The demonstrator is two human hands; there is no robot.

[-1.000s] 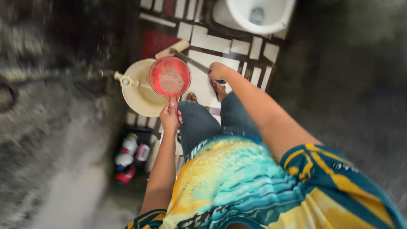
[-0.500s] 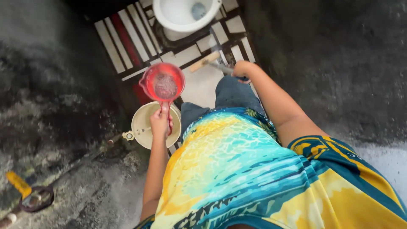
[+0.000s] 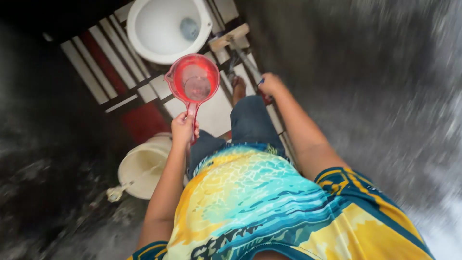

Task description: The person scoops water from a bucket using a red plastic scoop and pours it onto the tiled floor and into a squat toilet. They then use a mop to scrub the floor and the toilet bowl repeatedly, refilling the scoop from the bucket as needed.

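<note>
My left hand [image 3: 184,128] grips the handle of a red plastic water dipper [image 3: 193,82] and holds it out level, just below the white toilet bowl [image 3: 163,29]. The dipper holds a little water. My right hand [image 3: 270,84] is closed around the long handle of a scrubbing brush [image 3: 230,37], whose wooden head rests on the floor beside the toilet. My legs in dark shorts and one bare foot [image 3: 238,86] show between the two hands.
A cream bucket [image 3: 140,166] stands on the floor under my left forearm, with a tap [image 3: 115,192] at its near edge. The floor has white, red and dark striped tiles [image 3: 103,62]. Dark rough walls rise on both sides.
The dipper has left the bucket and moved up toward the toilet bowl. The view has swung so the toilet is larger and nearer the middle. My right hand stays on the brush handle.
</note>
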